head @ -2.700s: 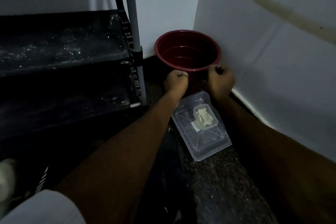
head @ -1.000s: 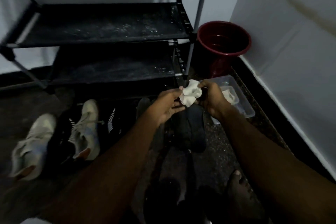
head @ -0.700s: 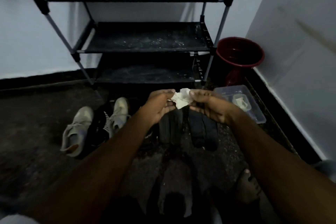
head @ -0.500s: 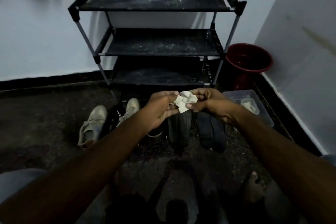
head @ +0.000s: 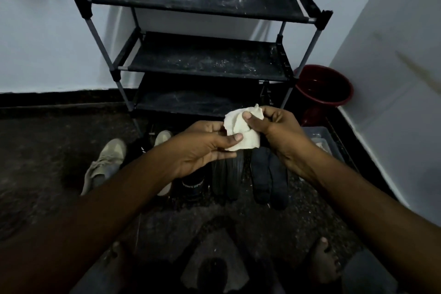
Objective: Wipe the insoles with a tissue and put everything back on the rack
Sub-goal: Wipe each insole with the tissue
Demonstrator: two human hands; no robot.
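Note:
A crumpled white tissue (head: 241, 131) is held in the air between both hands. My left hand (head: 202, 148) pinches its lower left edge with the thumb on top. My right hand (head: 272, 129) pinches its upper part. Below the hands, dark insoles (head: 268, 174) lie side by side on the floor, with another dark pair (head: 228, 174) just left of them. The black three-shelf rack (head: 202, 59) stands against the back wall with bare, dusty shelves.
Beige sneakers (head: 105, 162) and a black shoe (head: 191, 181) lie on the floor at left. A red bucket (head: 327, 88) stands right of the rack, with a clear plastic tray (head: 322, 141) before it. White walls close the corner at right. My bare feet (head: 322, 262) are near the bottom.
My head has drawn back and lifted from the bucket corner, bringing the whole rack into view. My hands came away from the bucket rim and now hold the tissue, spread wider.

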